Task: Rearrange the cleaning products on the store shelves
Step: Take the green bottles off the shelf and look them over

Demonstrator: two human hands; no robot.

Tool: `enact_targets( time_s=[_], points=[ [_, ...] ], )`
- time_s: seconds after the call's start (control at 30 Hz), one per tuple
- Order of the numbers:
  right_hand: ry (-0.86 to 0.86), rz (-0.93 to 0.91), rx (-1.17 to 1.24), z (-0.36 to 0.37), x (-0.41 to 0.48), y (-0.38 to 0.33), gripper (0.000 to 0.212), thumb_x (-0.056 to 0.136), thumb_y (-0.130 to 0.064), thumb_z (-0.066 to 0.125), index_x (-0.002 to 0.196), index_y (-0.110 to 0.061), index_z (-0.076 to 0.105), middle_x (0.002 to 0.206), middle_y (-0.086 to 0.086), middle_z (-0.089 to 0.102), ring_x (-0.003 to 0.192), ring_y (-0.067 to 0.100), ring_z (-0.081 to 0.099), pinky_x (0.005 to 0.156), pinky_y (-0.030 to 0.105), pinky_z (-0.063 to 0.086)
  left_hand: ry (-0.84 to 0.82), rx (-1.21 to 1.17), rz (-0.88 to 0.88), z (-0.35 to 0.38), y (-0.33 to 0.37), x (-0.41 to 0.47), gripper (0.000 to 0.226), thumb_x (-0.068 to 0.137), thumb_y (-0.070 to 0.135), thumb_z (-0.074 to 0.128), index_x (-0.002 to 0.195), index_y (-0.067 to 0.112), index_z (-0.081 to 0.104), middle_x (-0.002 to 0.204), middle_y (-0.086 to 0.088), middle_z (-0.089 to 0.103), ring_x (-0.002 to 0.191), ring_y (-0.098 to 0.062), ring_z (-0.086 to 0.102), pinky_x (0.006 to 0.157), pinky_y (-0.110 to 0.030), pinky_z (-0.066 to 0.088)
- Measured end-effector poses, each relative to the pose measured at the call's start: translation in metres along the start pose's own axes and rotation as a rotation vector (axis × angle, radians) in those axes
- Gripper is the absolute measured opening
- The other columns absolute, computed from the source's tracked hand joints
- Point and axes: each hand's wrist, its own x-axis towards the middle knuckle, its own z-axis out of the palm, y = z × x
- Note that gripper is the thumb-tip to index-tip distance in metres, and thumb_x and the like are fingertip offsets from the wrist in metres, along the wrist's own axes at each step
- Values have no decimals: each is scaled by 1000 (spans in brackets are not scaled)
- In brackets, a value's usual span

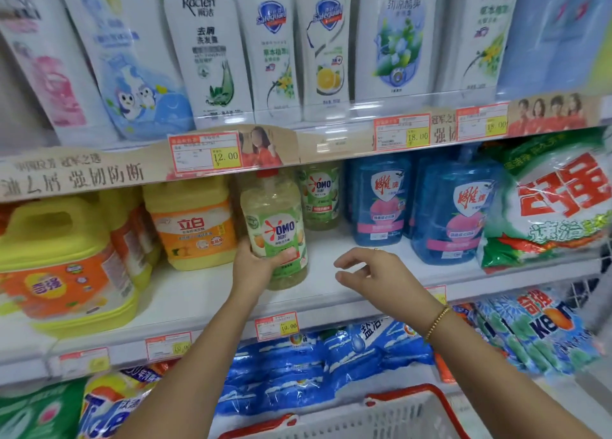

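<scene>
Left hand (256,266) grips OMO bottle (276,230) on middle shelf (205,293); right hand (374,271) hovers, fingers loosely apart

Head camera faces the middle shelf (205,293) close up, angled slightly downward.

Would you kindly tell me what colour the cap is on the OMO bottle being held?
Red, on the OMO bottle, seen in the head view.

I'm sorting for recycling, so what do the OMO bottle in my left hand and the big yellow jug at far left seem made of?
OMO bottle: likely clear glossy plastic; pale greenish liquid shows through above the label. Yellow jug: probably smooth opaque moulded plastic; its handle is formed into the body.
</scene>
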Motion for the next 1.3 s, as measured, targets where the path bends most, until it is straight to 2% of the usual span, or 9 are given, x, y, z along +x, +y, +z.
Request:
enact_targets(
  time_s=[0.17,0.27,0.33,0.5,0.63,0.8,0.93,1.1,1.3],
  points=[
    [70,51,83,-19,-31,-1,24,86,-28,66,110,-28,61,109,-11,61,84,0,61,63,8,47,-73,-346,-148,13,16,-22,77,50,40,91,119,26,59,111,6,71,103,-17,66,93,-47,52],
    [130,75,166,-28,-44,1,35,83,-31,70,116,-30,56,113,-9,60,91,2,61,66,12,49,-109,-591,-219,19,31,-47,31,80,16,73,107,22,61,104,1,71,93,-15,66,80,-42,56],
    [100,71,208,-30,-55,2,50,78,-34,75,121,-33,50,115,-13,56,99,4,60,74,19,51,-158,-646,-256,18,36,-65,25,83,12,68,105,20,61,99,-1,72,88,-14,68,71,-39,58],
    [-69,61,312,-19,-73,11,77,63,-32,86,126,-37,41,126,-11,50,117,8,52,93,31,52,-237,-355,-149,2,17,-108,63,54,20,84,112,12,60,105,-7,73,92,-24,71,78,-45,57],
    [-151,-20,189,-7,-88,12,89,67,-30,84,137,-43,31,132,-12,48,123,6,47,92,15,45,-191,-69,37,-1,5,-138,79,38,19,93,108,19,57,99,1,73,89,-11,70,78,-31,57],
    [15,-224,106,-4,-106,1,61,78,-22,77,124,-45,45,111,-27,59,107,-16,50,86,4,42,-217,99,305,-4,21,-158,87,41,40,93,118,19,59,108,5,69,100,-7,66,84,-26,56],
    [160,-299,13,-9,-115,-10,48,80,-1,68,110,-35,52,93,-34,46,88,-32,44,71,-7,32,-195,125,487,-10,38,-175,63,54,40,83,110,51,54,110,21,62,104,4,58,86,-8,44],
    [81,-310,27,-9,-116,-11,61,75,-23,79,112,-56,43,108,-30,55,105,-14,51,86,3,40,-231,126,409,-21,38,-174,86,40,41,95,117,24,60,109,7,68,98,2,62,76,-7,47],
    [271,-364,58,18,-119,-16,80,77,-29,76,140,-46,29,139,-18,42,125,-7,41,102,11,36,-107,-18,290,-19,44,-177,56,53,22,91,97,30,57,81,23,69,77,9,63,62,-10,50]
  ],
)
